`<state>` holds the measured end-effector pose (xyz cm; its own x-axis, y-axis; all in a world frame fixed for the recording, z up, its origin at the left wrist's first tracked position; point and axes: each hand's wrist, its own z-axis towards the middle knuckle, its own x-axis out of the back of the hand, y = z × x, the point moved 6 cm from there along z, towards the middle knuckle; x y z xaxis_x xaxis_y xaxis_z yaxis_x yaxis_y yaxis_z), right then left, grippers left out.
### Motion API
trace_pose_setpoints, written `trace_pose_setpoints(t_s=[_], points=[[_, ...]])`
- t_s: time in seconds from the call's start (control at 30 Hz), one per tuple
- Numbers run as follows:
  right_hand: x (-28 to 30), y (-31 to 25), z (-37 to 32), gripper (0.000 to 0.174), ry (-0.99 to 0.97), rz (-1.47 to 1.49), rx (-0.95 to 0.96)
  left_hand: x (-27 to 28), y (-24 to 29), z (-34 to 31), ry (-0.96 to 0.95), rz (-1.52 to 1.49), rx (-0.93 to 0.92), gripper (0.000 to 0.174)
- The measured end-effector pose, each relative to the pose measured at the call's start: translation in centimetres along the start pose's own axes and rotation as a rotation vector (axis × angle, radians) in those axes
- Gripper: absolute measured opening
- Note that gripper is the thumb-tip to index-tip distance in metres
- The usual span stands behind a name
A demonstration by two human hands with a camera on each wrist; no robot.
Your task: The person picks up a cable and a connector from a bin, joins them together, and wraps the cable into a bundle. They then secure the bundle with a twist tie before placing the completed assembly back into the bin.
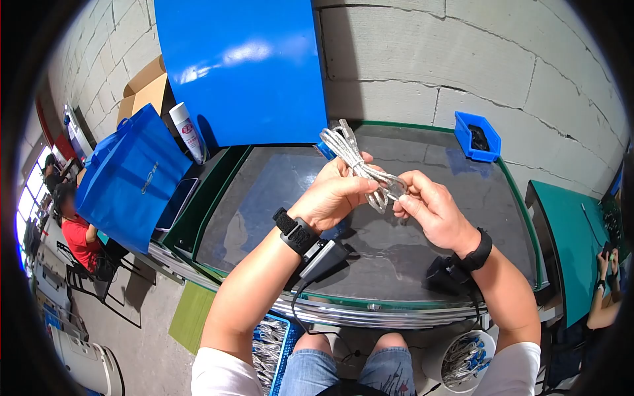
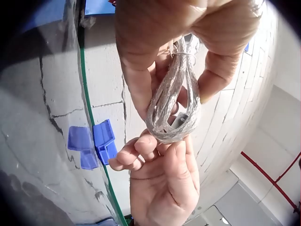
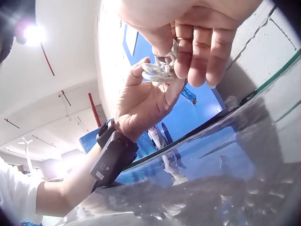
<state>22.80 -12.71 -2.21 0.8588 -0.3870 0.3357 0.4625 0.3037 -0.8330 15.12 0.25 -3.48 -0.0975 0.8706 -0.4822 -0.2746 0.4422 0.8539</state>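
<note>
Above the desk [image 1: 422,264], your left grip [image 1: 333,195] clasps a coiled translucent cable [image 1: 360,165] while your right grip [image 1: 432,211] pinches its lower loops, seemingly mid-bundling; tying it off calls for keeping those loops tight.

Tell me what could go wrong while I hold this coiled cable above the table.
1. The coiled cable is up in the air, gripped by the left hand, while the right hand pinches only its end loops. Those loops could slip free, and the coil may spring apart.
2. A connector sits loose inside the loops. If the grip fails, it might strike the glossy table top.
</note>
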Motion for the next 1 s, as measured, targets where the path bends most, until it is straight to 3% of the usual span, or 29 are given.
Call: trace_pose_setpoints(t_s=[0.4,0.67,1.0], points=[[-0.1,-0.2,0.1,0.015,-0.007,-0.003,0.005,0.1,0.2,-0.1,0.028,0.026,-0.043,0.047],[0.0,-1.4,0.1,0.021,0.031,-0.232,0.173,1.0,-1.2,0.5,0.008,-0.029,0.050,0.024],[-0.2,-1.5,0.0,0.018,0.004,-0.279,0.185,0.8,-1.4,0.4,0.035,-0.020,0.106,0.020]])
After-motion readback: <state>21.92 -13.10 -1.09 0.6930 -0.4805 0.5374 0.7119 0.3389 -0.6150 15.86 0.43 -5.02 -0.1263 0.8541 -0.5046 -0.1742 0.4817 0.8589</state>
